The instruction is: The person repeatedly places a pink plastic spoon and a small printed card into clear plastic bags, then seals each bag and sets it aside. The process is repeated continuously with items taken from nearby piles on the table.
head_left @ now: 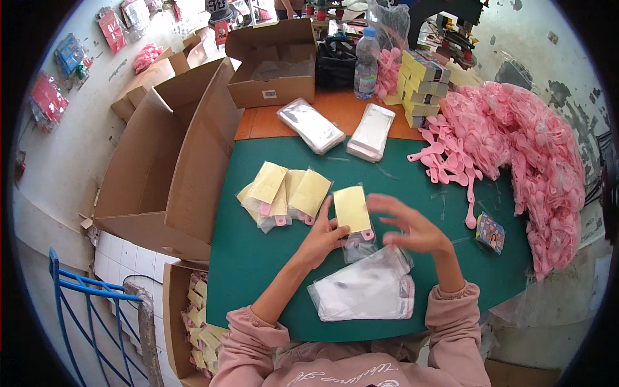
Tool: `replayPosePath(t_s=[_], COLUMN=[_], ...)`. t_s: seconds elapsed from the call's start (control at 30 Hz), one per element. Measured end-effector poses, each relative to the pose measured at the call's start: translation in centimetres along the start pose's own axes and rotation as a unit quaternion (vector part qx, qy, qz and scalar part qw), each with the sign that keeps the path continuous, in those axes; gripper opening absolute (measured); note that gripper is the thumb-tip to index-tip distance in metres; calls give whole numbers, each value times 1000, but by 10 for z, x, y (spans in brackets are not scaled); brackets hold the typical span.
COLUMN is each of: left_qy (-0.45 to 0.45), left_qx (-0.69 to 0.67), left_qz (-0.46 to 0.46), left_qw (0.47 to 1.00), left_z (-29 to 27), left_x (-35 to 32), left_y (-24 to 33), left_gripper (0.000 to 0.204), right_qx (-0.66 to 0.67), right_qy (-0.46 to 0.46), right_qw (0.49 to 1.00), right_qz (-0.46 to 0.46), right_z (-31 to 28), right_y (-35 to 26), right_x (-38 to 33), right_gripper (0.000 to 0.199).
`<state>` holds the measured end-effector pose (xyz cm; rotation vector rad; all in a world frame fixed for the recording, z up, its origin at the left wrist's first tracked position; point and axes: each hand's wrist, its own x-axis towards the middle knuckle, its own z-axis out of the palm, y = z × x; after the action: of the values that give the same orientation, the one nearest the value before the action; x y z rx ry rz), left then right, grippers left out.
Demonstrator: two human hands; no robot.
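Your left hand (320,237) pinches a clear packet with a yellow card (353,209) and a pink piece at its lower end, so that grip is clenched on the packet. It sits upright over the green worktop (258,271), near its middle, just above a stack of empty clear bags (364,291) lying in front of you. Your right hand (412,229) hovers beside the packet with its fingers spread and blurred; that grip is released and holds nothing you can see.

To the left of your left hand lies a small heap of finished packets (284,193), each with a yellow card and a pink tip. Farther back, where the worktop turns orange, 2 bundles of clear bags (342,129) rest side by side. A big mound of pink plastic spoons (522,161) fills the right side, with a few loose ones spilling toward the middle. Behind it stand stacked yellow boxes (422,84), a water bottle (366,64) and an open cardboard box (274,64). A small printed card (490,233) lies near the mound. On your left, large cardboard cartons (174,161) stand open, and a lower carton (193,322) holds more yellow packets.
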<state>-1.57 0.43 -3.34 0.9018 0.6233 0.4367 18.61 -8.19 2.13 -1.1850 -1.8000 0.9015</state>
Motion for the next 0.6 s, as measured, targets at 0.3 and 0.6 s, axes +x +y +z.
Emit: replayPosePath(t_s=[0.3, 0.6], left_qy=[-37, -35], left_qx=[14, 171], left_qz=[-55, 42], left_qw=[998, 984], left_z=[14, 8], left_x=[-15, -13], left_y=[1, -10], left_gripper=[82, 75], right_qx=[193, 214], right_qy=[244, 279], right_qw=[915, 901], right_qz=[255, 254], right_z=[22, 25], right_y=[37, 51], right_x=[14, 14], right_gripper=[45, 41])
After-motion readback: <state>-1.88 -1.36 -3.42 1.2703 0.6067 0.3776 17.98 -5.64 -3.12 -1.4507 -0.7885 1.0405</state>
